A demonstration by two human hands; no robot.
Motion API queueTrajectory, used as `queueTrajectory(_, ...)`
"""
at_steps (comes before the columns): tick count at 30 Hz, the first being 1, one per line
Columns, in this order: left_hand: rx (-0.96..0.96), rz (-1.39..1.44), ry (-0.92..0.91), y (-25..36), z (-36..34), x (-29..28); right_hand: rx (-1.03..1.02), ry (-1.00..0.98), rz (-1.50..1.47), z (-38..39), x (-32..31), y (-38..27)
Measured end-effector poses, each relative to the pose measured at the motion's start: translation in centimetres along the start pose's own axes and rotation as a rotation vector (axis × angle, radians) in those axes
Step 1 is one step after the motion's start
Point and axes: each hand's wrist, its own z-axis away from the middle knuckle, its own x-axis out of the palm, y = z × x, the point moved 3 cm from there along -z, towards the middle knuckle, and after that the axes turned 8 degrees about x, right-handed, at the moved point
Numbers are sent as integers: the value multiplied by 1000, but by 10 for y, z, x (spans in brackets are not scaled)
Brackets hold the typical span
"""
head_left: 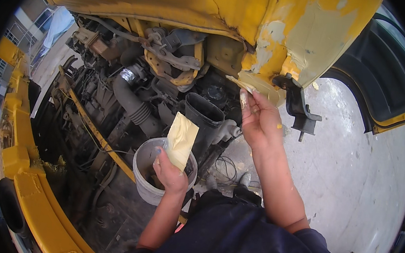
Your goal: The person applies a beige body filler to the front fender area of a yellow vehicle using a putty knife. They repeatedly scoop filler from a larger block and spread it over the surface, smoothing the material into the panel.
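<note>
My left hand (pixel 169 174) grips a flat board (pixel 180 139) coated in cream-yellow paste, above a grey bucket (pixel 142 179). My right hand (pixel 261 119) is closed on a thin paste-coated spreader (pixel 240 83), its edge at or close to the lower part of a yellow body panel (pixel 270 7), where I cannot tell if it touches. The panel carries pale, uneven patches of filler (pixel 321 40) and some cracks. Paste smears show on my right fingers.
An exposed engine bay with a ribbed hose (pixel 134 106) lies beneath the panel. A black bracket (pixel 300 111) juts out at right. A yellow bumper (pixel 55 215) runs down the left. A dark curved fender (pixel 380 79) stands right, over concrete floor (pixel 351 183) with cables.
</note>
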Motion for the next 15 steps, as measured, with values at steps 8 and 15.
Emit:
queueTrajectory(8,28,-35,4,9,0,-1,-16,-25,-8,32,-2,1)
queueTrajectory(15,1,-15,-1,3,0,0,93,10,52,8,-23,33)
